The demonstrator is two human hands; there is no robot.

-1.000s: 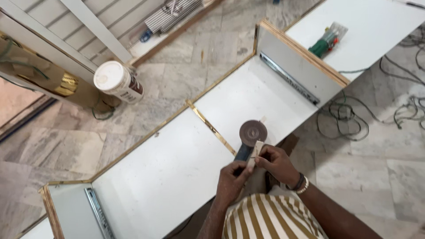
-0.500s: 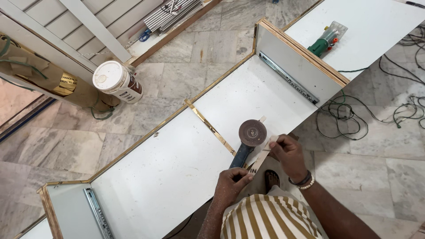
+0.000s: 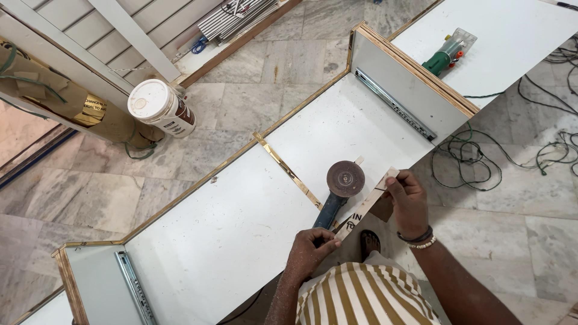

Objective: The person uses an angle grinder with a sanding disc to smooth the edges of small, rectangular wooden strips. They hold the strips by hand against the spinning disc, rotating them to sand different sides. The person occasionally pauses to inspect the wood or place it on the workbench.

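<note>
1. Head view: left hand [image 3: 310,253] is curled shut on the near end of a thin wood strip [image 3: 365,204] beside the grinder [image 3: 338,191], which lies on the white panel [image 3: 241,229].
2. Right hand [image 3: 408,201] pinches the strip's far end — fingers closed, wrist bent, just right of the grinder.
3. White tub [image 3: 160,107] with a brown label stands on the floor, well left of the grinder; a green tool [image 3: 448,53] lies far right.

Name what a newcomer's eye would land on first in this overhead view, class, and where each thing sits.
First, the angle grinder with its round brown disc, lying on the white cabinet panel at centre. The left hand is at its blue handle, while the right hand holds a thin wooden strip beside it. A white bucket stands on the marble floor at upper left.
</note>
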